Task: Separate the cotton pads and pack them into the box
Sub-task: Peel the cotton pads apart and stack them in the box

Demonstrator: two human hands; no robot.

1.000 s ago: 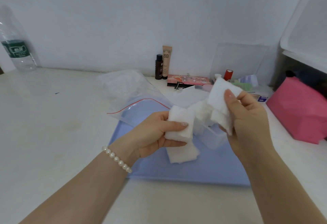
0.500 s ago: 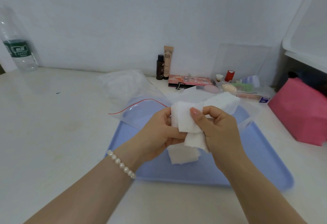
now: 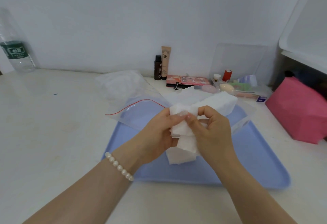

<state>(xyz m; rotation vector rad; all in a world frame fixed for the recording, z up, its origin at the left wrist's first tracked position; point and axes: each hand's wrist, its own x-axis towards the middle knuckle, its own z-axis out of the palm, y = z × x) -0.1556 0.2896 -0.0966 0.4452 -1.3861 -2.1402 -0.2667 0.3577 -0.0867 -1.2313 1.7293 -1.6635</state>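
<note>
Both hands meet above the blue tray (image 3: 261, 163) and hold a small stack of white cotton pads (image 3: 180, 128). My left hand (image 3: 159, 135) grips the stack from the left, thumb on top. My right hand (image 3: 214, 133) pinches its top pad with thumb and forefinger. More white pads (image 3: 219, 103) lie just behind my right hand in a clear box whose walls are hard to make out. Under my hands, another loose pad (image 3: 178, 158) rests on the tray.
A clear zip bag (image 3: 138, 110) with a red strip lies over the tray's far left corner. Cosmetics bottles (image 3: 161, 66), a palette (image 3: 187, 81) and a clear organiser (image 3: 238, 85) line the wall. A pink pouch (image 3: 299, 112) sits right, a water bottle (image 3: 16, 50) far left.
My right hand came down from the right with its pads and joined the left hand; both now hold one stack together above the tray.
</note>
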